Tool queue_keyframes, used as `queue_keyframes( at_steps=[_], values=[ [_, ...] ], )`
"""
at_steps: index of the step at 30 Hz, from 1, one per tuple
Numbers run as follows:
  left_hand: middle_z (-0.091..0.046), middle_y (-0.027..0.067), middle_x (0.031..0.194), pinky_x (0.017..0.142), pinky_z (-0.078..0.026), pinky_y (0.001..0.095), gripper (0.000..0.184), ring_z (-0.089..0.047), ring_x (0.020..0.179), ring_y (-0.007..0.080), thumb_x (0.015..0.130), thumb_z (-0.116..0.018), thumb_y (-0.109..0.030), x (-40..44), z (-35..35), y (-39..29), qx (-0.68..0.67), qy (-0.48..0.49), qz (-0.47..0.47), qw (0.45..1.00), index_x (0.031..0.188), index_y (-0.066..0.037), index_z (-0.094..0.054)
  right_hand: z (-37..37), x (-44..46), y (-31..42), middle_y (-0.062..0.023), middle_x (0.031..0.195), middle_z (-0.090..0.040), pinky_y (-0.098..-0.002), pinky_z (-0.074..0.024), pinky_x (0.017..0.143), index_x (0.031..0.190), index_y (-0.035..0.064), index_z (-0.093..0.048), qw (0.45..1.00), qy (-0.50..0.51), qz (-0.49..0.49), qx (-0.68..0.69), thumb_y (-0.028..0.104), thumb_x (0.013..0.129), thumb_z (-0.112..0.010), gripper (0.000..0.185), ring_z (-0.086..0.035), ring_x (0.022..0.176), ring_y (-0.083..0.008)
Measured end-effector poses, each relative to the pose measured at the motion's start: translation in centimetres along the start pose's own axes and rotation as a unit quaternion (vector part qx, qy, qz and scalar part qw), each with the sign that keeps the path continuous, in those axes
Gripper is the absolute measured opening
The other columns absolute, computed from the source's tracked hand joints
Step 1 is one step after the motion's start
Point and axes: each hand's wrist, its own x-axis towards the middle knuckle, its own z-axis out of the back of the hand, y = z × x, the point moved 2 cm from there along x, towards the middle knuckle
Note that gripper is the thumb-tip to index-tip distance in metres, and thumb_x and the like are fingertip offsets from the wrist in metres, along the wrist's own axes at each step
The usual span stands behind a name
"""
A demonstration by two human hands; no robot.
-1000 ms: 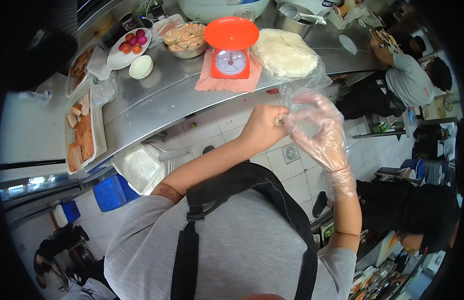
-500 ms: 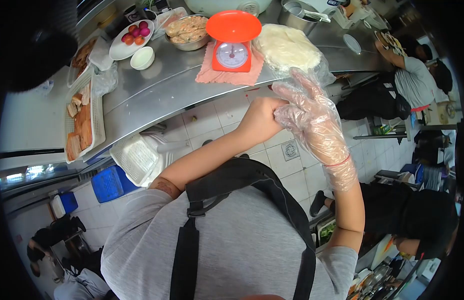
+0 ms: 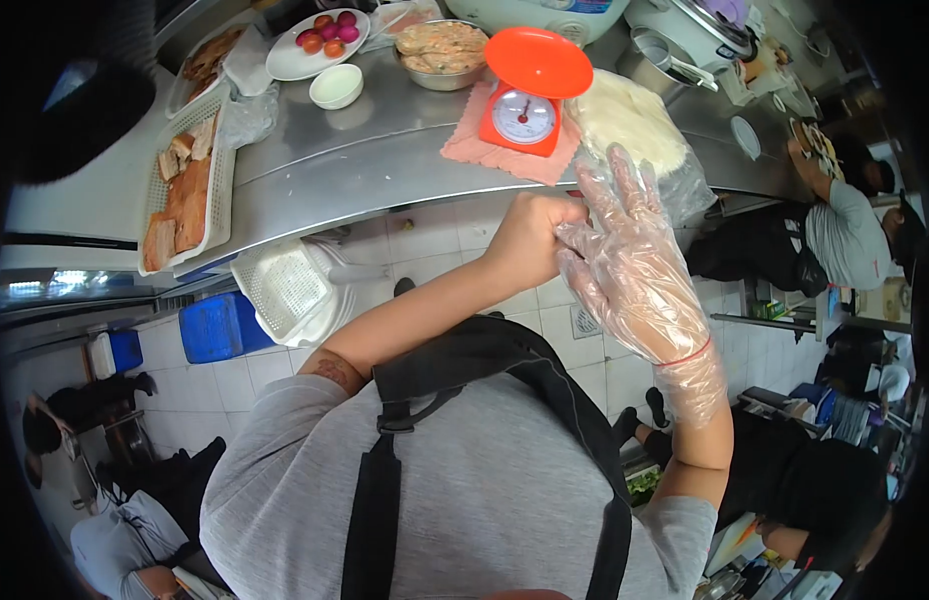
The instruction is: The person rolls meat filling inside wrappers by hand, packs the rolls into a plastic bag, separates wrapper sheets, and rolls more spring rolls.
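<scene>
My bare left hand is pinched shut on the thumb side of a clear plastic glove. My right hand wears this glove, with a red band around its wrist, and its fingers are stretched apart. Just beyond the gloved fingertips lies a pale, dough-like mass on clear plastic. To its left a red kitchen scale stands on a pink cloth. Behind the scale's left side is a metal bowl with an orange-flecked mixture.
The steel counter also bears a white plate of red and purple round items, a small white bowl, a basket of meat slabs and a metal pot. White baskets and a blue crate stand below. Other people work around.
My view has shifted, so the counter items sit farther right. The gloved fingers have spread and straightened, while my left hand keeps its pinch on the glove.
</scene>
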Motion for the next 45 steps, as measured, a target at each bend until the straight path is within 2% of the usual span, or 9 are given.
queue_keyframes(
  at_steps=[5,8,11,14,23,26,35,41,45],
  values=[
    [-0.068,0.0145,0.069,0.063,-0.05,0.0326,0.016,-0.063,0.061,0.0145,0.075,-0.076,-0.01,0.5,3.7,-1.8,-0.046,0.034,0.013,0.998,0.081,0.003,-0.069,1.3,3.4,-0.3,-0.0185,0.127,-0.062,-0.0495,-0.0368,0.112,0.092,0.0036,-0.073,0.983,-0.021,-0.003,0.182,0.013,0.085,-0.068,0.013,-0.049,0.131,-0.0401],
    [-0.07,0.0011,0.079,0.069,-0.05,0.0278,0.019,-0.063,0.076,0.0066,0.077,-0.073,-0.004,0.8,6.8,-1.3,-0.054,0.154,0.073,0.984,0.096,-0.001,-0.072,0.9,5.5,-0.1,-0.0178,0.128,-0.062,-0.0462,-0.0389,0.11,0.096,0.005,-0.074,0.972,-0.063,-0.005,0.225,0.014,0.087,-0.067,0.015,-0.052,0.128,-0.0364],
    [-0.068,-0.0013,0.082,0.07,-0.048,0.0267,0.024,-0.059,0.077,0.005,0.08,-0.072,-0.004,1.0,9.1,-3.5,-0.124,0.088,0.047,0.987,0.103,-0.001,-0.071,-0.7,7.1,0.8,-0.0166,0.134,-0.058,-0.049,-0.0348,0.112,0.1,0.007,-0.074,0.966,-0.029,-0.01,0.257,0.017,0.088,-0.065,0.018,-0.051,0.127,-0.038],
    [-0.067,-0.0007,0.084,0.072,-0.048,0.0265,0.025,-0.057,0.078,0.0044,0.081,-0.07,-0.005,1.4,12.4,-2.0,-0.116,0.229,0.106,0.961,0.105,0.0,-0.07,-1.6,8.7,1.7,-0.0165,0.138,-0.055,-0.05,-0.0332,0.112,0.103,0.0078,-0.073,0.968,0.001,-0.002,0.249,0.018,0.088,-0.065,0.02,-0.049,0.129,-0.0385],
    [-0.054,-0.0037,0.068,0.061,-0.041,0.0257,0.015,-0.046,0.068,0.0039,0.079,-0.072,-0.005,1.0,19.8,-0.8,-0.034,0.038,0.138,0.989,0.078,-0.002,-0.057,-4.0,14.5,5.3,-0.017,0.146,-0.047,-0.0512,-0.0303,0.114,0.11,0.0092,-0.071,0.983,-0.02,-0.001,0.183,0.021,0.087,-0.066,0.026,-0.04,0.137,-0.0394],
    [-0.044,-0.0036,0.062,0.058,-0.036,0.0256,0.027,-0.041,0.065,0.0046,0.076,-0.073,-0.004,0.5,21.5,0.0,-0.033,-0.052,0.05,0.997,0.07,-0.003,-0.046,-5.8,15.8,7.4,-0.0169,0.15,-0.043,-0.0521,-0.0304,0.114,0.114,0.0105,-0.07,0.996,-0.008,0.03,0.079,0.021,0.086,-0.067,0.03,-0.035,0.141,-0.0413],
    [-0.039,0.0054,0.061,0.058,-0.039,0.0285,0.028,-0.037,0.064,0.0086,0.071,-0.072,-0.001,-1.2,25.3,2.7,0.024,-0.084,0.056,0.995,0.068,-0.001,-0.045,-8.0,20.0,11.0,-0.0133,0.148,-0.045,-0.0562,-0.0212,0.118,0.12,0.0185,-0.071,0.998,-0.009,0.051,0.036,0.023,0.082,-0.069,0.038,-0.032,0.144,-0.0415],
    [-0.054,0.0166,0.059,0.056,-0.042,0.0355,0.019,-0.051,0.053,0.0251,0.067,-0.075,-0.009,-1.3,26.6,2.3,0.047,-0.087,0.057,0.993,0.066,0.002,-0.06,-8.0,21.9,10.5,-0.0128,0.145,-0.048,-0.0564,-0.0205,0.119,0.119,0.019,-0.071,0.993,0.041,0.106,0.046,0.021,0.08,-0.069,0.04,-0.032,0.143,-0.0419],
    [-0.056,0.0148,0.062,0.057,-0.043,0.0344,0.016,-0.051,0.055,0.0223,0.066,-0.075,-0.007,-1.3,27.1,2.7,0.055,-0.09,0.062,0.993,0.073,0.001,-0.063,-8.2,23.2,10.6,-0.0141,0.141,-0.051,-0.0545,-0.0207,0.12,0.119,0.018,-0.071,0.99,0.05,0.125,0.044,0.019,0.077,-0.068,0.042,-0.034,0.143,-0.0405]
  ],
)
